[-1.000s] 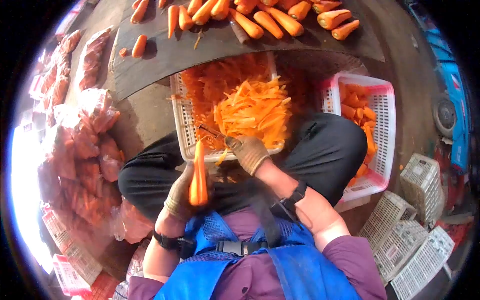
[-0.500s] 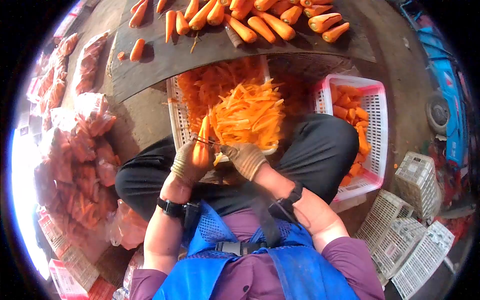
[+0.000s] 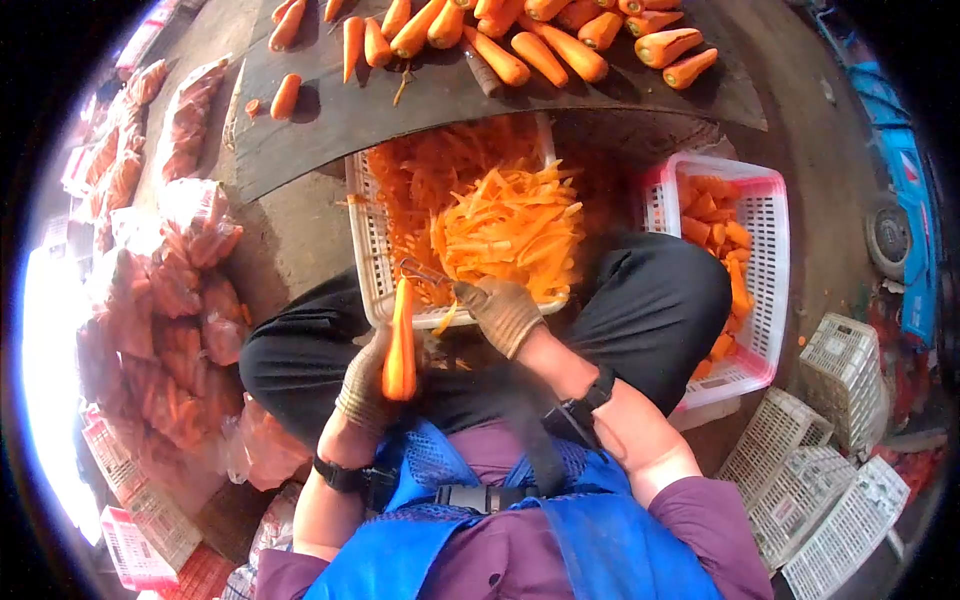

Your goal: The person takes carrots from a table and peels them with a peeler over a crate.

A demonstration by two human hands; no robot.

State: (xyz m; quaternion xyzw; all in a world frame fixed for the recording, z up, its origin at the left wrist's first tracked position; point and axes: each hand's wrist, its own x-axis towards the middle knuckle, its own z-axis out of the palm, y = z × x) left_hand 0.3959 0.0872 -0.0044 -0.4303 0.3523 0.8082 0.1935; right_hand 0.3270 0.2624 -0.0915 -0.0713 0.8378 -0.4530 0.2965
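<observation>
In a tan work glove, my left hand (image 3: 364, 385) is closed around the thick end of a carrot (image 3: 400, 345), which points away from me. My right hand (image 3: 498, 312), gloved as well, grips a peeler (image 3: 424, 270) whose metal head sits just beyond the carrot's tip. Whether the two touch I cannot tell. Below and beyond both hands stands a white basket (image 3: 372, 255) holding a heap of orange carrot peelings (image 3: 510, 225). A thin strip of peel hangs near the basket's front rim.
Several carrots (image 3: 485, 60) lie on a dark board (image 3: 330, 140) ahead. To the right, a pink-and-white crate (image 3: 765, 270) contains carrot pieces. Bags of carrots (image 3: 170, 330) are piled at left. Grey crates (image 3: 835, 380) and a blue vehicle (image 3: 895, 180) stand at far right.
My left hand has drawn the carrot back toward my body. The peeler has gone from across the carrot's middle to beyond its tip. The view has shifted slightly.
</observation>
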